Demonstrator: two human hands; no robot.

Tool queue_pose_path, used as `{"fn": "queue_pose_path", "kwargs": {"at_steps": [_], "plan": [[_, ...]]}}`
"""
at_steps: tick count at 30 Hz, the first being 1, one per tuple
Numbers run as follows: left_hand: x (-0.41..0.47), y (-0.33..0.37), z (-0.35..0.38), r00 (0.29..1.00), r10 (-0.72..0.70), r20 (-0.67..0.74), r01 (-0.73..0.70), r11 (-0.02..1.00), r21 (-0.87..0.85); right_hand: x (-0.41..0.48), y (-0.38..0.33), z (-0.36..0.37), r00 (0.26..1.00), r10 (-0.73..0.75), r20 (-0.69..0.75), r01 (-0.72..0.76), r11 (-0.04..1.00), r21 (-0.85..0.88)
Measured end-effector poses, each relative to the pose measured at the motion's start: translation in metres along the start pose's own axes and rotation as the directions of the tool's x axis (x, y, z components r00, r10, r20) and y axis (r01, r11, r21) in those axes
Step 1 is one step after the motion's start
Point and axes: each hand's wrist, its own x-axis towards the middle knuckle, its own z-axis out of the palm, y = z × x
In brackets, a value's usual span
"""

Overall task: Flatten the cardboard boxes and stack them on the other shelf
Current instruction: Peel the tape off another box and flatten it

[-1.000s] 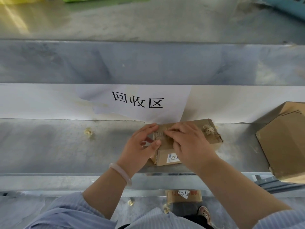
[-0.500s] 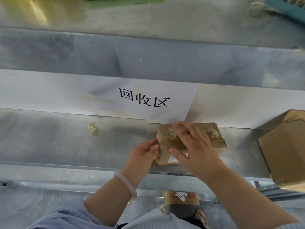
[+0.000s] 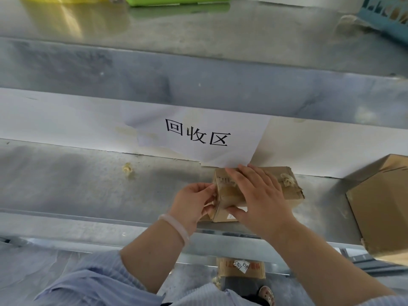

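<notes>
At the far left the metal shelf (image 3: 66,186) was bare apart from a crumpled scrap of old tape (image 3: 127,168). Moving right, the left hand (image 3: 194,202), with a pale bangle (image 3: 174,226) on the wrist, had slid off the top of the small cardboard box (image 3: 293,193), where it had been picking at the seam a second earlier. It now pinched the box's left end, fingers curled on a flap that seemed to be peeling away from the body. The box itself had not travelled: it sat on the same shelf near the front lip, just under the paper sign (image 3: 198,133), and was still box-shaped. The right hand (image 3: 258,195) had stopped working the top seam and lay across the lid, fingers spread and fairly straight, thumb against the front face, bracing the box rather than lifting it. I judged this to mean the left end was coming open, the first real step toward collapsing it. Flattening was unfinished, and nothing had gone to the other shelf. Further right a larger cardboard box (image 3: 379,206) stood tilted and still assembled. A third box (image 3: 234,266) showed on the level below.
</notes>
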Motion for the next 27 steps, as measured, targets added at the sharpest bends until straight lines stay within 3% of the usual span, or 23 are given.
{"fn": "queue_pose_path", "kwargs": {"at_steps": [9,18,22,27], "plan": [[0.003,0.008,-0.003,1.0,-0.009,-0.023,0.012,0.993,0.117,-0.001,0.003,0.003,0.999,-0.031,-0.022,0.03,0.999,-0.018],[-0.007,0.032,-0.006,0.999,0.008,0.043,-0.008,1.0,-0.011,0.0,0.002,0.003,0.998,-0.005,0.055,0.005,1.0,0.001],[-0.009,0.034,0.0,0.995,0.062,0.076,-0.061,0.998,-0.007,0.006,0.001,-0.007,0.99,0.107,0.093,-0.128,0.957,0.26],[-0.008,0.033,0.005,0.992,0.066,0.111,-0.074,0.995,0.066,0.014,-0.005,-0.014,0.954,0.29,0.07,-0.28,0.79,0.545]]}}
